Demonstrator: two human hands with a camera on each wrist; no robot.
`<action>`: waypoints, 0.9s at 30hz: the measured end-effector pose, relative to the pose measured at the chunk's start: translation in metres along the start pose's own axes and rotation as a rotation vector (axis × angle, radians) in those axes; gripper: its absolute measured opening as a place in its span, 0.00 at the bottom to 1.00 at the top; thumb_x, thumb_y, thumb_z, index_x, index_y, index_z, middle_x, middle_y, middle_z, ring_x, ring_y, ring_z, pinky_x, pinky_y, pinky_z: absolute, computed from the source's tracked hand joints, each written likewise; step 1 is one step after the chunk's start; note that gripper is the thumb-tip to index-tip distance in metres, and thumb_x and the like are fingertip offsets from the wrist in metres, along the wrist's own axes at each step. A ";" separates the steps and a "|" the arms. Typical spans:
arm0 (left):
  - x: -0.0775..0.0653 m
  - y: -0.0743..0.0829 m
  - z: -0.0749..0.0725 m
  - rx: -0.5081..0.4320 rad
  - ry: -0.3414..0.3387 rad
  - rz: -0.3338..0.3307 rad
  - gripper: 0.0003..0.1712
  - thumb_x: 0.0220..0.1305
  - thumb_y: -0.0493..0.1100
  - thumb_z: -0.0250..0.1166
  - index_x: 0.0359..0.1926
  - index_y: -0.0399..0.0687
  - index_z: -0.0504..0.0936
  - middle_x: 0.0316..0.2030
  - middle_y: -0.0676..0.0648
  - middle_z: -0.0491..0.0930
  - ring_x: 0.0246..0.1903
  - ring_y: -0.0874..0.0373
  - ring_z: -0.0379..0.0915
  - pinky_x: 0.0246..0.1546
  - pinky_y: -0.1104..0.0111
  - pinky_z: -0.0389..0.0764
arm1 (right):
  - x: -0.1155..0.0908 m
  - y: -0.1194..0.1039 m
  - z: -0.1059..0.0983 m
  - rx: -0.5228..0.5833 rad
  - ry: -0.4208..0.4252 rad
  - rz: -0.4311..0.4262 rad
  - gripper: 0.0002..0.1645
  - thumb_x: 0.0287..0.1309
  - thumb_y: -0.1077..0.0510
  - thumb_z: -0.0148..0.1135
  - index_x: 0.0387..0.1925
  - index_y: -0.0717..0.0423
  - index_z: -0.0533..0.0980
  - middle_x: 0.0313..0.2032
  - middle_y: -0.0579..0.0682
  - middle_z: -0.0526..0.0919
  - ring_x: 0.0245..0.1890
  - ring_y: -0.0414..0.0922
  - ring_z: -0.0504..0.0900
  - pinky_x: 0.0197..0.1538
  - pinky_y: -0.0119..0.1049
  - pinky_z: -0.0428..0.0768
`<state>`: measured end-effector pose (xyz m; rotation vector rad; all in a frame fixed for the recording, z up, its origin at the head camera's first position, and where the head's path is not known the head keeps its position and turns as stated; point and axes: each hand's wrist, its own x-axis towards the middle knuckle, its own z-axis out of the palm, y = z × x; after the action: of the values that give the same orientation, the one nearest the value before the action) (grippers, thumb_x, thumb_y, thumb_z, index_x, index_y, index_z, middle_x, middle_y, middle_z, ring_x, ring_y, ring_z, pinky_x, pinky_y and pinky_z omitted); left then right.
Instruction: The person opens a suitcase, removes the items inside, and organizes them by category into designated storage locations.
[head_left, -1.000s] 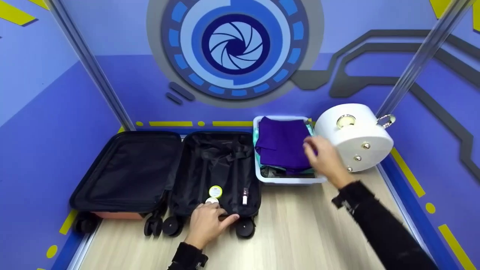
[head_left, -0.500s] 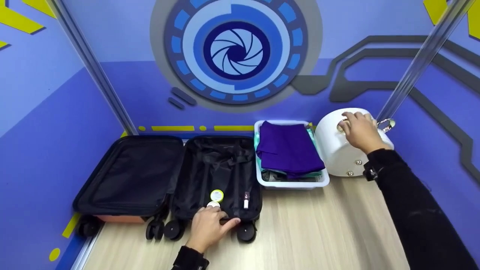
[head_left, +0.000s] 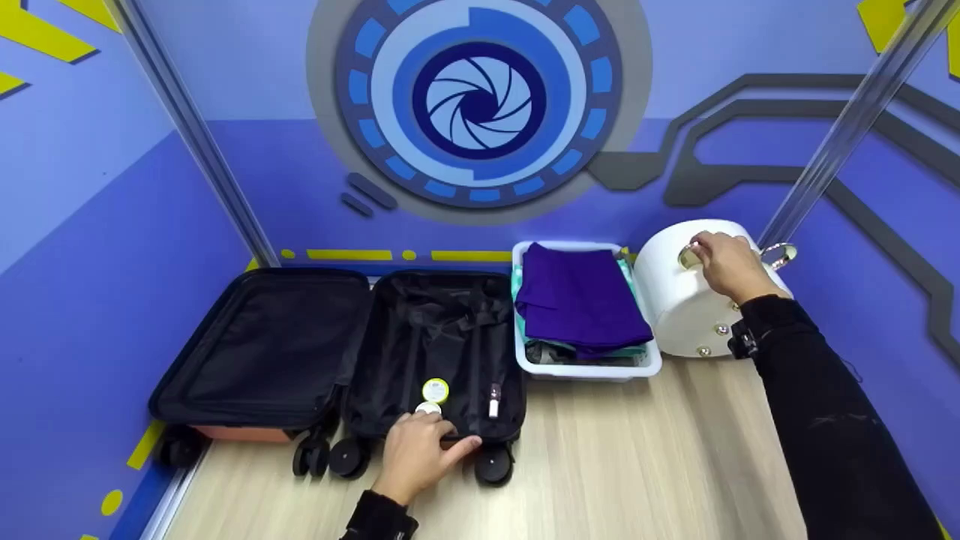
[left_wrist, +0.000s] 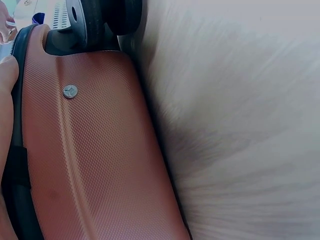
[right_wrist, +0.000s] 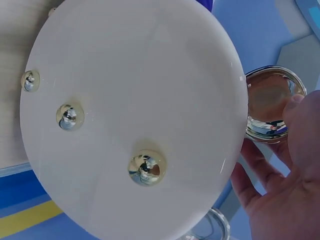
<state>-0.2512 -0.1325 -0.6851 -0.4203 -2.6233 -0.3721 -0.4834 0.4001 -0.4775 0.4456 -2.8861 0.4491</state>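
Observation:
My right hand (head_left: 729, 262) pinches a shiny gold round handle (right_wrist: 272, 104) on the side of a white drum-shaped case (head_left: 675, 300). In the right wrist view the thumb lies on the handle, with other fingers behind it. Gold ball studs (right_wrist: 147, 168) dot the case's flat face. My left hand (head_left: 420, 454) rests over the front rim of an open black-lined suitcase (head_left: 442, 337), fingers inside and thumb along the edge. At its fingertips is a partly covered white round item (head_left: 428, 407). Beside that lie a yellow-rimmed round tub (head_left: 435, 390) and a small pink-and-white tube (head_left: 494, 400).
The suitcase's other half (head_left: 277, 345) lies open at the left. Between suitcase and case stands a white bin (head_left: 585, 372) with folded purple cloth (head_left: 577, 300) on top. Black wheels (head_left: 494, 465) stick out at the suitcase's front. Blue panels (head_left: 390, 225) close off the back and sides.
My right hand has moved right from beside the purple cloth to the white case and now grips its gold handle. The left hand stays at the suitcase rim.

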 end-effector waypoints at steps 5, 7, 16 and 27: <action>0.000 0.000 0.000 -0.009 -0.011 -0.007 0.36 0.65 0.83 0.65 0.30 0.60 0.94 0.28 0.58 0.84 0.32 0.55 0.83 0.37 0.57 0.80 | 0.002 0.000 -0.005 -0.010 -0.029 -0.004 0.13 0.85 0.59 0.53 0.54 0.65 0.79 0.49 0.72 0.87 0.55 0.77 0.83 0.63 0.73 0.77; 0.001 0.000 -0.001 -0.010 -0.018 -0.011 0.36 0.65 0.83 0.64 0.30 0.60 0.94 0.28 0.59 0.85 0.33 0.55 0.83 0.38 0.58 0.80 | 0.003 0.000 -0.007 -0.019 -0.041 -0.012 0.12 0.84 0.60 0.54 0.52 0.64 0.80 0.48 0.71 0.88 0.54 0.77 0.84 0.62 0.72 0.78; 0.001 -0.001 0.000 -0.004 -0.021 -0.013 0.36 0.65 0.84 0.64 0.31 0.61 0.94 0.30 0.58 0.86 0.35 0.55 0.84 0.39 0.57 0.81 | 0.005 -0.002 -0.015 -0.059 -0.081 -0.040 0.11 0.81 0.63 0.56 0.48 0.64 0.83 0.44 0.68 0.90 0.50 0.73 0.87 0.59 0.69 0.80; 0.000 -0.001 0.000 -0.001 -0.014 -0.009 0.37 0.65 0.84 0.63 0.31 0.60 0.94 0.29 0.58 0.85 0.34 0.55 0.84 0.39 0.57 0.82 | -0.004 -0.002 -0.020 -0.093 -0.098 -0.056 0.09 0.80 0.61 0.58 0.43 0.59 0.84 0.39 0.63 0.89 0.48 0.69 0.88 0.56 0.68 0.81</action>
<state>-0.2517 -0.1334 -0.6857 -0.4131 -2.6394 -0.3742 -0.4765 0.4057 -0.4594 0.5456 -2.9647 0.2907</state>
